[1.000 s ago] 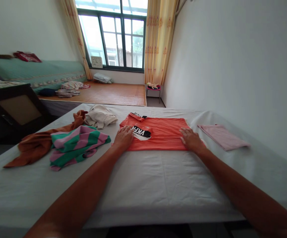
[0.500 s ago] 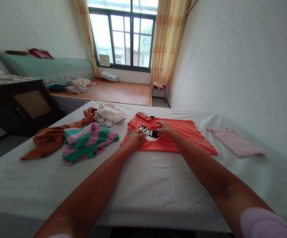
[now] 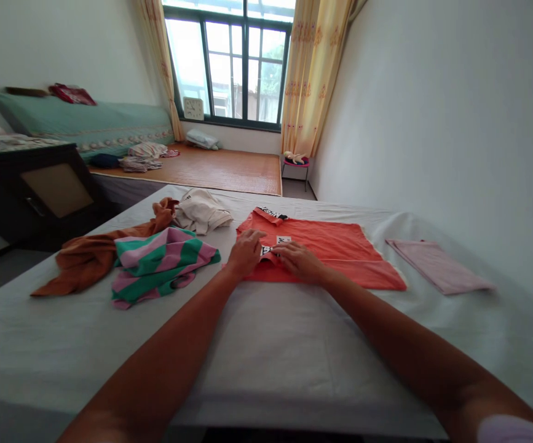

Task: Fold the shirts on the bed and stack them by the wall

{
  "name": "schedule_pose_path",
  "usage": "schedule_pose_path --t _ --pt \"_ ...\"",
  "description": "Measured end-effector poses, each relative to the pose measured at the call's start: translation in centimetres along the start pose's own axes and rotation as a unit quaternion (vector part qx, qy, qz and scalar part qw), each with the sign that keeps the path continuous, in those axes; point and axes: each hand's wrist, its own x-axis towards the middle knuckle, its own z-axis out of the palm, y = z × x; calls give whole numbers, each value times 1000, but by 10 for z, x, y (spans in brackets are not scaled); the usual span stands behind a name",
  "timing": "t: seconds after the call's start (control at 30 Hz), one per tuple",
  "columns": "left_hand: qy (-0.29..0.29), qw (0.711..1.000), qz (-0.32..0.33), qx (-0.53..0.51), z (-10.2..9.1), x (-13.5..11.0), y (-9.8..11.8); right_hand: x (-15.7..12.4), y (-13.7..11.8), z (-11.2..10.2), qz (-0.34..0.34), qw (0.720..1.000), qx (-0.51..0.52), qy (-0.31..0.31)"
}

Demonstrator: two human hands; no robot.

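An orange T-shirt (image 3: 335, 243) is spread on a white-sheeted bed, its collar side to the left and its near side turned over in a long fold. My left hand (image 3: 244, 253) is at the near sleeve, fingers bent and the sleeve's edge beside the fingertips. Close by on the right, my right hand (image 3: 300, 261) has its fingers closed on the same sleeve, hiding part of the black-and-white lettered band (image 3: 266, 250). A second lettered band shows on the far sleeve. A small white print (image 3: 283, 240) is visible on the shirt beyond my right fingers.
Left of the shirt lie a green-and-pink striped garment (image 3: 165, 261), a brown garment (image 3: 86, 264) and a cream garment (image 3: 204, 212). A folded pink cloth (image 3: 439, 266) lies to the right, near the wall. A dark cabinet (image 3: 40, 197) stands beyond the bed's left edge.
The near sleeve's lettered band has been turned over and bunched, covering most of the large letters. My right hand has come nearer and lower; my left hand has lifted slightly and shifted left.
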Motion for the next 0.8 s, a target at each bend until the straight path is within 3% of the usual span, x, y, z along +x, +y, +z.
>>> schedule_pose_path --t 0.1,0.17,0.3,0.4,0.53,0.67,0.8 --pt "-128 989 25 72 10 -9 4 1 5 6 -11 997 0 -78" --pt "-162 981 23 108 15 -12 3 4 18 2 46 995 -10 -88" --pt "-157 979 20 128 15 -13 2 26 53 -13 196 972 -110 -66" --pt "-158 979 19 124 13 -12 2 51 72 -14 190 963 -185 -41" --pt "-152 982 19 106 11 -12 1 83 84 4 166 952 -256 -28" --pt "-143 987 12 69 13 -12 -1 108 97 15 172 962 -210 8" --pt "-95 994 -33 -35 16 -7 -10 113 103 5 211 971 -31 104"
